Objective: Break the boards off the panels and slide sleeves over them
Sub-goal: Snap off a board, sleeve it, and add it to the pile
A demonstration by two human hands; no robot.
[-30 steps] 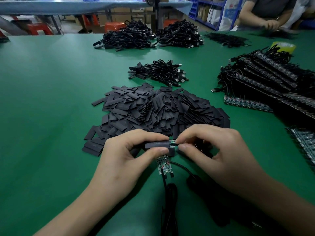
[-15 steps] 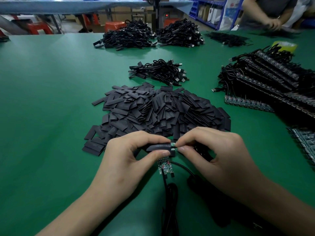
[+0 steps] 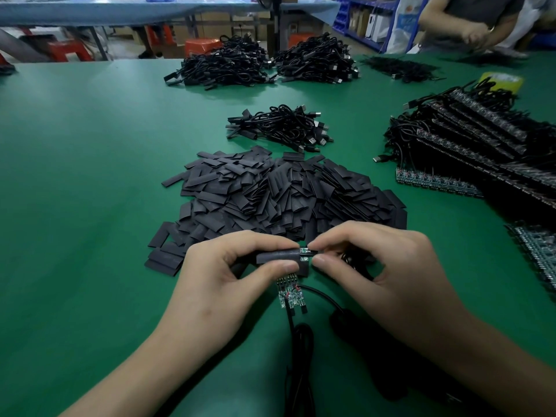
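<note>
Little has changed over the last second: the sleeve (image 3: 276, 256) sits about as far along the board (image 3: 305, 251) as before, a short green tip still exposed, so seating is judged nearly but not fully done. The left hand (image 3: 228, 284) pinches the sleeve and the right hand (image 3: 370, 266) pinches the board's exposed end, the two meeting just above the bench (image 3: 90, 236), in front of the sleeve pile (image 3: 270, 191).

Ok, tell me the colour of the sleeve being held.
The sleeve is plain black; the head view shows it.
</note>
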